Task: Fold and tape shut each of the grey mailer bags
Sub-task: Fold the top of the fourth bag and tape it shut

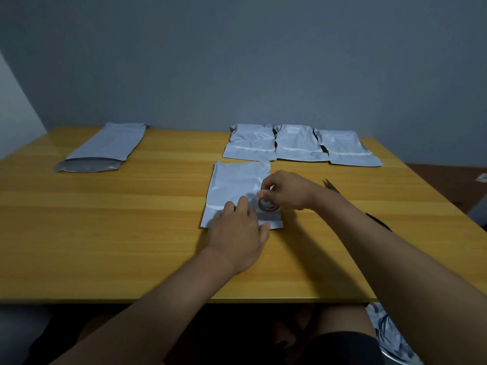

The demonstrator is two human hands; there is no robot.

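Note:
A folded grey mailer bag (234, 185) lies on the wooden table (118, 233) in front of me. My left hand (238, 237) rests flat on its near folded edge, fingers pressing down. My right hand (286, 189) grips a roll of clear tape (267, 204) that stands on the bag's right side. Three folded, taped mailer bags (297, 144) sit in a row at the far edge. One long unfolded mailer bag (105, 147) lies at the far left with its dark flap open.
Scissors (332, 186) lie on the table to the right, partly hidden behind my right forearm. A grey wall stands just behind the table. Some crumpled plastic (387, 335) shows below the table's near right corner.

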